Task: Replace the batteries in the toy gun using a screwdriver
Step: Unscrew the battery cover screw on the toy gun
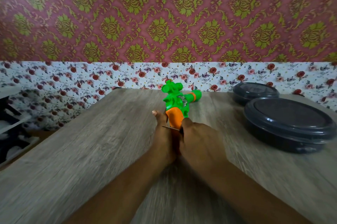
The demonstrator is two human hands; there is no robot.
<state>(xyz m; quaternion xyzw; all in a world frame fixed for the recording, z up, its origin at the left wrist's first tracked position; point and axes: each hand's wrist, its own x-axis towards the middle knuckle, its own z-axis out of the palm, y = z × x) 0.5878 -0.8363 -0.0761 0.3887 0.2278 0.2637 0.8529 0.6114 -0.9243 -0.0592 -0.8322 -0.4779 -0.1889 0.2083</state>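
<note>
I see the toy gun, bright green with an orange grip, lifted above the desk, grip toward me. A thin metal screwdriver shaft crosses the grip's lower end (handle hidden).

Glossy plastic toy gun, matt wood-grain table, glossy dark plastic containers
</note>
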